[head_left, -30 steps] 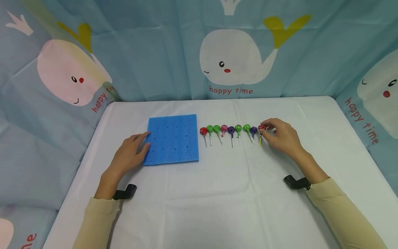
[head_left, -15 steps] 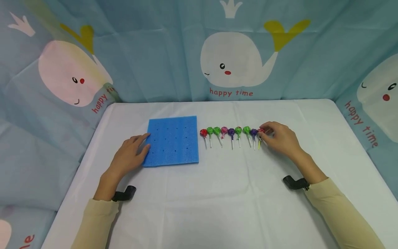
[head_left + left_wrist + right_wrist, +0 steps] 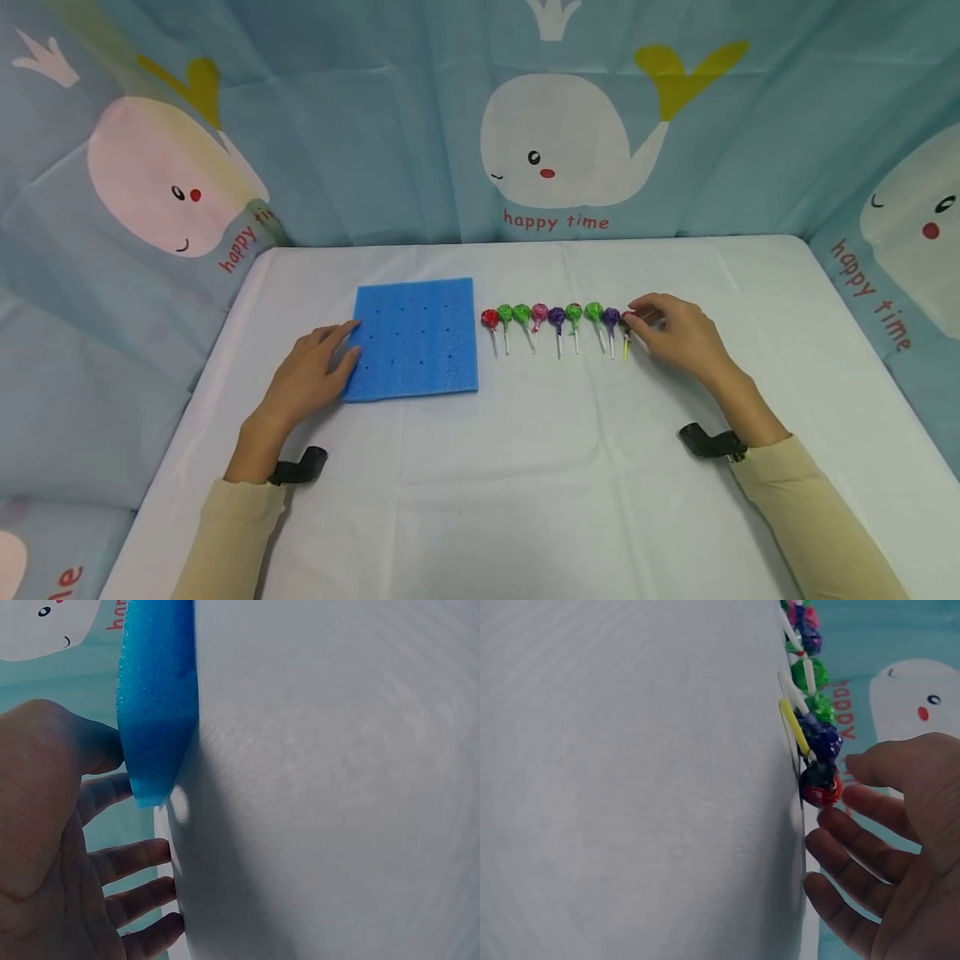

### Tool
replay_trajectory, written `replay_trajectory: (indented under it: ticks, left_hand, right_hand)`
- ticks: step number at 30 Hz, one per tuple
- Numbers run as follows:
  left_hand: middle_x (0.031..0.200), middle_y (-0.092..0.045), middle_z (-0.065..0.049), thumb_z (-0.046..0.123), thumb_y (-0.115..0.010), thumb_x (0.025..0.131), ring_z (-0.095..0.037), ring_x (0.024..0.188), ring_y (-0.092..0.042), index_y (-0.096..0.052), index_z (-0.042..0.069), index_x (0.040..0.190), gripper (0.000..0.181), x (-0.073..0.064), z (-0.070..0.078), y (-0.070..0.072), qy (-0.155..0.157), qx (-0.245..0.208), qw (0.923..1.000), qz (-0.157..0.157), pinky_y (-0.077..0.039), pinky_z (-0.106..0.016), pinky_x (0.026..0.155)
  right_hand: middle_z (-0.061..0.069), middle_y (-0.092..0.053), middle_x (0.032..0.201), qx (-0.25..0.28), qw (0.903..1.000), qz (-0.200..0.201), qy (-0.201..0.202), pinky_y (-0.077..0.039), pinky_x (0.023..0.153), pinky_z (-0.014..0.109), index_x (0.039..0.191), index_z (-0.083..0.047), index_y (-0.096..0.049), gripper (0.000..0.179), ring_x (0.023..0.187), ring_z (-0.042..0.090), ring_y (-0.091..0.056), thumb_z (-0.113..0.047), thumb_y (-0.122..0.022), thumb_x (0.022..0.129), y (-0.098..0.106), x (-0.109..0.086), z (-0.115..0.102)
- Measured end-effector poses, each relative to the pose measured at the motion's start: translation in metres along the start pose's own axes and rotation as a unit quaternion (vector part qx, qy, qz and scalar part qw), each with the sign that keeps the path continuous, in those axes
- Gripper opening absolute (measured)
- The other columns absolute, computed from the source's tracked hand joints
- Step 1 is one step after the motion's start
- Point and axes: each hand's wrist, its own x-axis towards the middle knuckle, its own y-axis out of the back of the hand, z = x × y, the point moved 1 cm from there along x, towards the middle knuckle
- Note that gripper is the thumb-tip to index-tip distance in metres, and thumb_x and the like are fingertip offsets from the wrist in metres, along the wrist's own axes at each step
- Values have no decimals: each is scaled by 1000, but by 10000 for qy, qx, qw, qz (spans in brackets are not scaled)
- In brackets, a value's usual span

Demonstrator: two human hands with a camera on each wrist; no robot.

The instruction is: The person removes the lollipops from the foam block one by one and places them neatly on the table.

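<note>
In the head view my left hand (image 3: 311, 371) rests against the left edge of a blue foam sheet (image 3: 412, 337) dotted with small holes. Its fingers are spread, as the left wrist view also shows beside the foam's edge (image 3: 157, 705). To the right, my right hand (image 3: 678, 333) has thumb and fingertips at the end lollipop, which has a red wrapper (image 3: 821, 787) and a yellow stick (image 3: 793, 724). In the right wrist view those fingers are loosely bent, not closed round it. A purple lollipop (image 3: 611, 318) lies just left of it.
Several more lollipops in red (image 3: 490, 318), green (image 3: 522, 313), pink (image 3: 539, 312) and purple (image 3: 557, 317) wrappers lie in a row, sticks toward me. A white cloth (image 3: 510, 483) covers the table. A blue curtain (image 3: 390, 167) with whales stands behind.
My right hand has shifted slightly, and the red lollipop in its fingertips has moved a little left, closer to the purple one. The left hand and foam sheet stay put.
</note>
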Motion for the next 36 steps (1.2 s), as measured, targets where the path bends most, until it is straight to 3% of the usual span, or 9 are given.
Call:
replay_trajectory:
  ticks: [3, 7, 14, 17, 20, 23, 26, 28, 36]
  left_hand:
    - [161, -44, -29, 36, -49, 111, -54, 148, -40, -40, 13, 164, 58, 1, 1, -1, 20, -27, 10000, -2, -36, -76, 116]
    - [162, -43, -29, 37, -48, 112, -54, 148, -39, -39, 14, 164, 58, 4, 4, -3, 23, -94, 9999, -48, -36, -76, 117]
    - [161, -44, -29, 36, -50, 111, -55, 148, -40, -40, 13, 164, 58, 7, 7, -3, 53, -63, 9999, -74, -36, -76, 117]
    - [161, -44, -29, 37, -50, 111, -54, 148, -40, -39, 13, 164, 59, 8, 7, -1, -4, -126, 9998, -130, -36, -76, 117]
    - [162, -44, -29, 45, -45, 112, -53, 149, -39, -35, 14, 166, 63, 9, 4, 3, -34, -201, 9996, -211, -36, -75, 118]
    - [163, -43, -28, 50, -39, 113, -53, 151, -38, -31, 14, 168, 66, 10, 0, 8, 22, -252, 9994, -225, -34, -75, 120]
    - [164, -43, -28, 50, -35, 113, -53, 152, -37, -28, 13, 168, 67, 10, -4, 11, 31, -293, 9992, -264, -32, -74, 121]
    - [163, -43, -29, 49, -35, 114, -53, 152, -38, -29, 10, 168, 67, 10, -5, 12, -46, -277, 9992, -282, -32, -73, 122]
    - [161, -46, -29, 48, -35, 114, -52, 150, -40, -38, 5, 163, 66, 4, -8, 12, 26, -239, 9995, -225, -33, -72, 121]
  right_hand:
    - [19, -77, 119, 197, 9995, -74, -220, -57, 88, 57, 128, -5, -71, 35, 109, 39, -74, -31, -66, 105, 6, 1, -3]
    - [21, -72, 128, 573, 9982, -41, -191, -57, 96, 58, 134, -4, -68, 40, 116, 40, -70, -32, -62, 107, 14, 4, -9]
    - [21, -65, 134, 721, 9958, 141, 537, -56, 98, 59, 135, -1, -66, 36, 120, 40, -66, -21, -66, 105, 11, 7, -12]
    - [19, -67, 132, 638, 9948, 342, 712, -59, 95, 46, 133, -1, -68, 33, 118, 37, -67, -17, -68, 104, 10, 8, -13]
    - [17, -68, 127, 643, 9930, 560, 820, -56, 90, 22, 130, -1, -69, 30, 112, 29, -68, -16, -66, 105, 13, 7, -13]
    - [15, -69, 124, 744, 9905, 731, 897, -48, 88, 6, 129, -1, -70, 29, 109, 7, -65, -18, -64, 106, 16, 5, -13]
    - [15, -70, 124, 818, 9888, 895, 871, -45, 88, 1, 129, -1, -70, 29, 106, -14, -55, -17, -64, 106, 18, 1, -9]
    - [16, -70, 124, 853, 9886, 952, 797, -44, 88, 0, 128, 1, -70, 29, 105, -22, -50, -16, -64, 106, 20, -2, -6]
    - [18, -68, 128, 929, 9886, 990, 652, -41, 88, -1, 129, -1, -70, 30, 106, -23, -49, -19, -62, 107, 26, 4, -2]
